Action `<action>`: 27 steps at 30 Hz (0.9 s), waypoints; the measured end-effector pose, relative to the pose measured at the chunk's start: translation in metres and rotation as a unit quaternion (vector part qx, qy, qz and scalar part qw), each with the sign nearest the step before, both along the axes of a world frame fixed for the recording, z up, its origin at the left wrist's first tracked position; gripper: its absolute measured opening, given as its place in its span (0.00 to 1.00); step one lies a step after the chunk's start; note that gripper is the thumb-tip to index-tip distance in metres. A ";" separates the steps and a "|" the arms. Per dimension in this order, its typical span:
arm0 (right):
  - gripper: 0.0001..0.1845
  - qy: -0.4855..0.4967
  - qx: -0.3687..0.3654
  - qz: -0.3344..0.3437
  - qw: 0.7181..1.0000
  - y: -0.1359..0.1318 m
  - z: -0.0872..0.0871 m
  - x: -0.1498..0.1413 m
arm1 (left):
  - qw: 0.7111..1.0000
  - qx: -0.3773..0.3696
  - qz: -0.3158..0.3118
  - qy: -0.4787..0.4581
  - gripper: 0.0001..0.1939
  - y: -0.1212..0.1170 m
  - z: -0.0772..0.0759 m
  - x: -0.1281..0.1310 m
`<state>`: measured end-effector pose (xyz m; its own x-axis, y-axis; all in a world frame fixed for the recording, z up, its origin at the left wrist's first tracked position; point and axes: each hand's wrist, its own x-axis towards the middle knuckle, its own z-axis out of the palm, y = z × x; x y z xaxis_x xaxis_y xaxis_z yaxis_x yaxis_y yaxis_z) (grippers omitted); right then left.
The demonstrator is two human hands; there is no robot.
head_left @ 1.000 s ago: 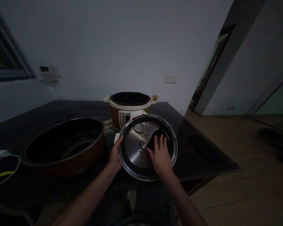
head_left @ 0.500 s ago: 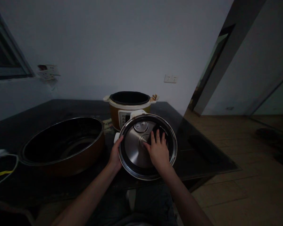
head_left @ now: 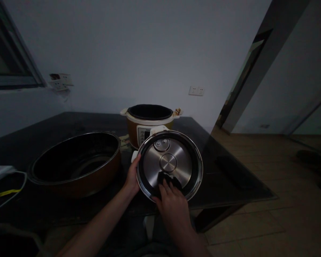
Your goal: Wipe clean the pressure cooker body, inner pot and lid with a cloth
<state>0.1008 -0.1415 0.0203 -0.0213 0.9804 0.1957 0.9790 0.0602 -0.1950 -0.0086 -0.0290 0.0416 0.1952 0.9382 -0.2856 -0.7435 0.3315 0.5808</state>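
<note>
A round metal pressure cooker lid point(head_left: 180, 153) is propped up on edge, its steel inner face turned towards me. My left hand point(head_left: 133, 176) grips its left rim, near a white side tab. Against the lower part of the inner face, my right hand point(head_left: 172, 201) presses a dark cloth point(head_left: 169, 179) under its fingers. Behind the lid stands the gold-and-white electric pressure cooker point(head_left: 132, 130), its top uncovered and its control panel partly hidden by the lid.
To the left on the black table point(head_left: 82, 121) sits a wide brown pan point(head_left: 104, 178) with a dark inside. A white power strip point(head_left: 0, 174) with a cable and a yellow strip point(head_left: 9, 193) lies at far left. Wall sockets point(head_left: 196, 91) are behind.
My right hand and the dark cloth have moved from the right side of the lid's inner face down to its lower edge. My left hand keeps its grip on the rim.
</note>
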 end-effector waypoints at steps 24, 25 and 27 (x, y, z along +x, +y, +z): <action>0.13 0.521 0.057 0.064 0.849 0.046 0.020 0.069 | 1.000 0.001 -0.009 -0.016 0.11 -0.002 -0.002 0.001; 0.16 0.558 0.096 0.027 0.824 0.053 0.027 0.072 | 1.000 0.003 -0.009 -0.017 0.10 -0.002 -0.003 0.001; 0.19 0.622 0.200 -0.042 0.756 0.067 0.041 0.076 | 1.000 0.004 -0.009 -0.017 0.10 -0.002 -0.003 0.000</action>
<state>0.1767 -0.0741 0.0617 0.4824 0.8251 0.2941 0.0565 0.3058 -0.9504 -0.0086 -0.0313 0.0384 0.2218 0.9369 -0.2703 -0.7568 0.3402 0.5582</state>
